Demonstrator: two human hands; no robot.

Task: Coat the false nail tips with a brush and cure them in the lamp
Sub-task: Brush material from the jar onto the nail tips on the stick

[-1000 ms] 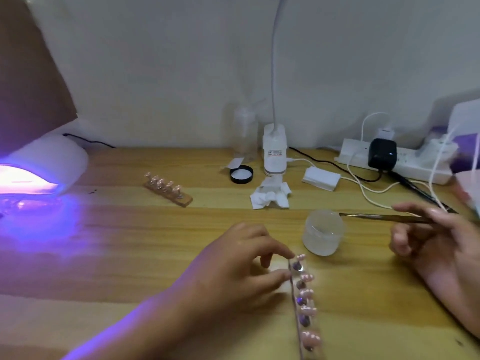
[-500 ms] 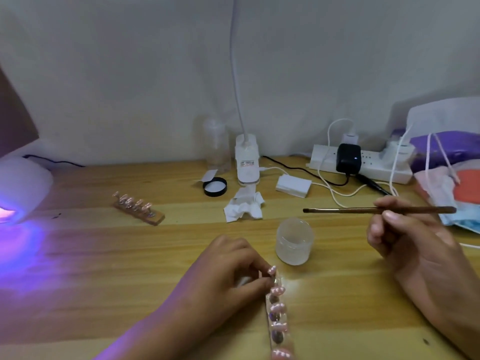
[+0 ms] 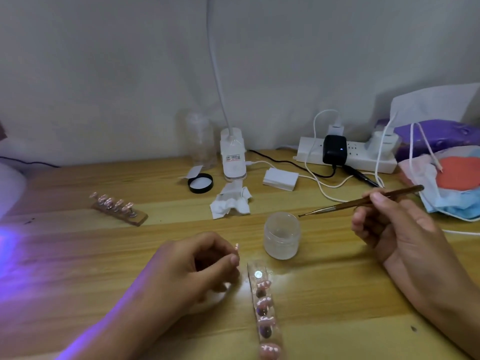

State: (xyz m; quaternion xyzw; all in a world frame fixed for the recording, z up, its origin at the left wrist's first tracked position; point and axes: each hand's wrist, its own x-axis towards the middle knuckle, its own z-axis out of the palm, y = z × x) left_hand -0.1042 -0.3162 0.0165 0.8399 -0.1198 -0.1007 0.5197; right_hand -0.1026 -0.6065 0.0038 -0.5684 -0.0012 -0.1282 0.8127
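We hold the brush (image 3: 363, 201) in our right hand (image 3: 397, 229), pinched between thumb and fingers. Its long axis runs nearly level, the handle end up and to the right, the tip pointing left and slightly down, ending just above the right rim of the open jar (image 3: 282, 236). Our left hand (image 3: 192, 271) is closed on one nail tip (image 3: 236, 247), pinched at the fingertips just above the table (image 3: 78, 255). Just right of that hand lies a clear strip (image 3: 263, 315), long axis running away from us, with four tips (image 3: 264, 302) on it and a bare metal disc at its far end. A second strip (image 3: 118, 209) lies well to the left, angled, carrying five tips as far as we can tell. The lamp (image 3: 10, 188) shows only at the left edge, purple light spilling on the wood. One black lid (image 3: 200, 183) and one crumpled wipe (image 3: 231, 202) lie behind the jar.
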